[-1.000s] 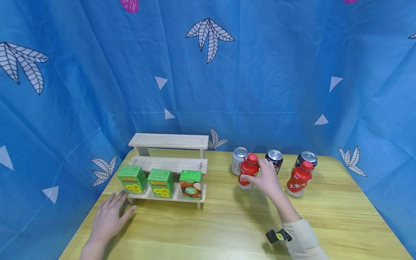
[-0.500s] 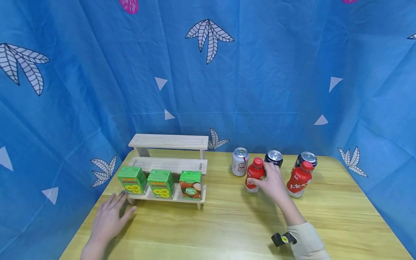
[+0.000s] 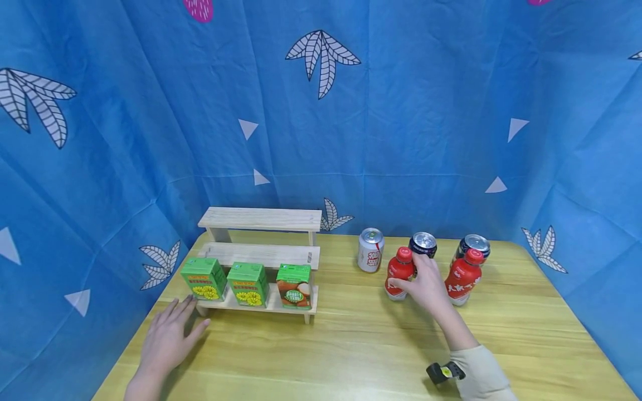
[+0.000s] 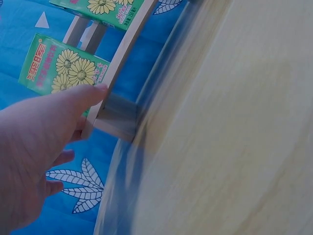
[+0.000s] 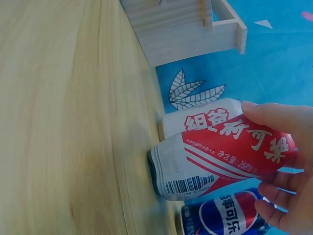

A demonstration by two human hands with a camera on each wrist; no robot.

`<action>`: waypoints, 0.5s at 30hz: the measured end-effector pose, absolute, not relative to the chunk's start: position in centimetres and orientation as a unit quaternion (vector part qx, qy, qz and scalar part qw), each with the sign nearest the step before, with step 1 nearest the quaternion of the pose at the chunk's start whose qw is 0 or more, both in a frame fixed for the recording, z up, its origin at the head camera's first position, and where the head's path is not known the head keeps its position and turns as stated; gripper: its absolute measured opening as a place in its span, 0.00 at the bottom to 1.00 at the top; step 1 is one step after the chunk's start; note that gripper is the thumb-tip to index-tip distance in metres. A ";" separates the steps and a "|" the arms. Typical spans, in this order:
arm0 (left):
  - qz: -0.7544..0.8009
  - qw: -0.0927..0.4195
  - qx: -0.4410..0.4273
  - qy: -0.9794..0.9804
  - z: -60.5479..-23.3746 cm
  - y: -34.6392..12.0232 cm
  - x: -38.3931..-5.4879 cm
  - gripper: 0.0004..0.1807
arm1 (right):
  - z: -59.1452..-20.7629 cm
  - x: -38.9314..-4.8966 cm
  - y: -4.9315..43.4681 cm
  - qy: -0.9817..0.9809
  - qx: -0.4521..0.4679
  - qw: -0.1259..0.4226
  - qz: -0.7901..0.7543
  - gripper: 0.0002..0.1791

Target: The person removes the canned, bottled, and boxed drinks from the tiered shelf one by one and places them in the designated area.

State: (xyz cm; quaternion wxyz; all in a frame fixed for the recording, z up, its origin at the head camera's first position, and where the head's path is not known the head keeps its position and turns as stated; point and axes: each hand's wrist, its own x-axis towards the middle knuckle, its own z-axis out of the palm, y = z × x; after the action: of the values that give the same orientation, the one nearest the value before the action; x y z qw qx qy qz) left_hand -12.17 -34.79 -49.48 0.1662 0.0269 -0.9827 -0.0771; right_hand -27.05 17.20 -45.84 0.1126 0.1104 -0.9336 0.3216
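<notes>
My right hand point(image 3: 426, 284) grips a red plastic bottle point(image 3: 399, 273) with a red cap by its side, thumb on the left and fingers behind. The bottle stands upright, low over the table. In the right wrist view its red and white label point(image 5: 220, 159) overlaps the white can point(image 5: 200, 120), and the blue cola can point(image 5: 225, 215) is right beside it. My left hand point(image 3: 168, 337) lies with fingers extended at the front left corner of the wooden rack point(image 3: 261, 253). Its thumb appears at the rack's lower board, close by a green drink carton point(image 4: 66, 66).
Several green cartons, among them the middle one point(image 3: 248, 284) and the right one point(image 3: 294, 287), stand along the rack's bottom tier. Near the back right are a dark can point(image 3: 473, 245) and another red bottle point(image 3: 462, 278). A blue curtain point(image 3: 426, 111) encloses the wooden table point(image 3: 341, 356).
My right hand has moved to the right with the red bottle, away from the white can and in front of the blue cola can. My left hand has stayed where it was.
</notes>
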 end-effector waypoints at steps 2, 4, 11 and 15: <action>-0.076 0.165 0.027 -0.983 -49.5 -34.8 -12.2 0.38 | -45.9 -27.1 17.3 -0.934 0.110 0.113 0.320 0.45; -0.077 0.163 0.028 -0.983 -49.4 -34.8 -12.2 0.38 | -46.0 -27.1 17.4 -0.934 0.109 0.113 0.321 0.44; -0.078 0.155 0.030 -0.984 -49.4 -34.8 -12.2 0.39 | -45.9 -27.0 17.4 -0.938 0.104 0.105 0.315 0.43; -0.078 0.151 0.031 -0.985 -49.3 -34.8 -12.2 0.39 | -45.9 -27.1 17.5 -0.940 0.104 0.099 0.310 0.42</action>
State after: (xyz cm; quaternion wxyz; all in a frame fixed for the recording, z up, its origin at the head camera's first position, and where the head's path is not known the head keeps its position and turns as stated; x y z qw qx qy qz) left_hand -12.22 -34.79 -49.31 0.1509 0.0308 -0.9850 -0.0783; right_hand -27.09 17.45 -45.85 0.0994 0.1039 -0.9397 0.3101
